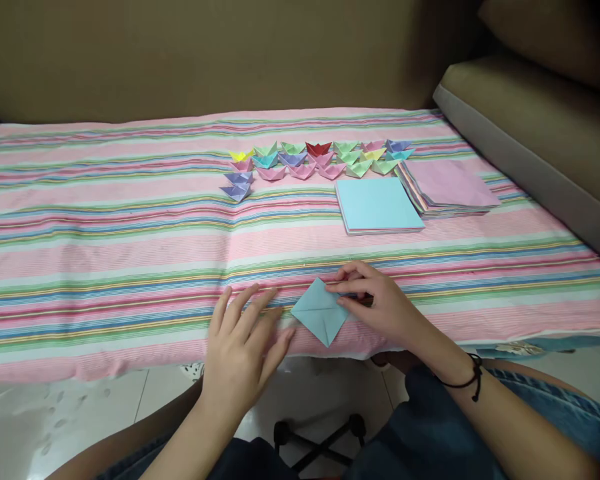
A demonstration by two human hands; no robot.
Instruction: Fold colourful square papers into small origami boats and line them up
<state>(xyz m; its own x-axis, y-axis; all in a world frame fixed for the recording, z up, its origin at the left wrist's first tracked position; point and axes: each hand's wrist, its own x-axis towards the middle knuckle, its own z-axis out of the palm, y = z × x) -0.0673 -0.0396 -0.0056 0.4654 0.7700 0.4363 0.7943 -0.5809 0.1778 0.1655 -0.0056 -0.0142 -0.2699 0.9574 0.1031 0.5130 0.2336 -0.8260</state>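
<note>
A light blue folded paper (320, 311) lies like a diamond near the front edge of the striped cloth (130, 220). My right hand (380, 303) pinches its right corner with curled fingers pressed on the fold. My left hand (240, 350) rests open just left of the paper, fingers spread flat on the cloth, not touching it.
Several small folded paper boats (315, 160) in many colours sit in rows at the far middle. A stack of blue square sheets (377, 203) and a stack with a pink top sheet (447, 187) lie to the right. A brown cushion (540, 127) borders the right side.
</note>
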